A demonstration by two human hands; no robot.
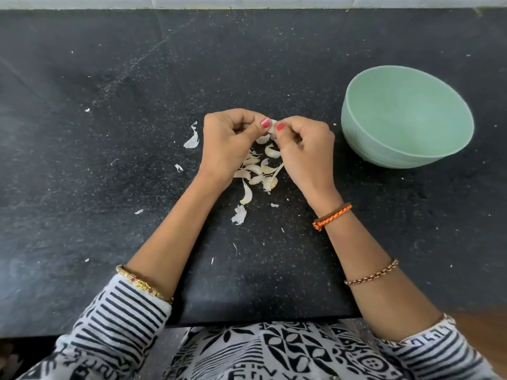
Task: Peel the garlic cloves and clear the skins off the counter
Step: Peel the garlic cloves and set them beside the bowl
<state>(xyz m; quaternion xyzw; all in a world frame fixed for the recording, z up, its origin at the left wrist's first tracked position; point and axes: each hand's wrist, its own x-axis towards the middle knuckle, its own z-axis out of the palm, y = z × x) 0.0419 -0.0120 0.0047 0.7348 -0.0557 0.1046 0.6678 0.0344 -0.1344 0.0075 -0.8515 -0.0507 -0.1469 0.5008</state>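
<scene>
A: Hands at mid-bench, close together. Left hand (230, 144) curled, thumb against a clove (272, 127); right hand (303, 149) curled too, thumb on the same clove from the other side. Both grips narrow and pinching that one clove, held just above the pile.

B: Pile where?

A: Right under the hands, on the black bench (109, 105). Loose cloves (255, 168) in a cluster between the two wrists, touching one another, with a root stub (270, 184) at the near edge of the cluster.

B: Skins?

A: Scattered. One large skin (192, 140) just left of the left hand, a curled one (246, 194) nearer the body, a crumpled bit (239, 215) just beyond that. Small flakes farther out to the left and toward the bench's near edge.

B: Bowl?

A: Pale green bowl (406, 116), right of the right hand, near but apart. Upright, nothing seen inside.

B: Clove peeled or not?

A: Cannot tell; mostly hidden by thumbs.

B: Anything else?

A: Orange band (332, 216) and chain bracelet (371, 275) on the right arm, gold bangle (144, 283) on the left. Striped sleeves at the bottom. White wall strip along the bench's far edge.
</scene>
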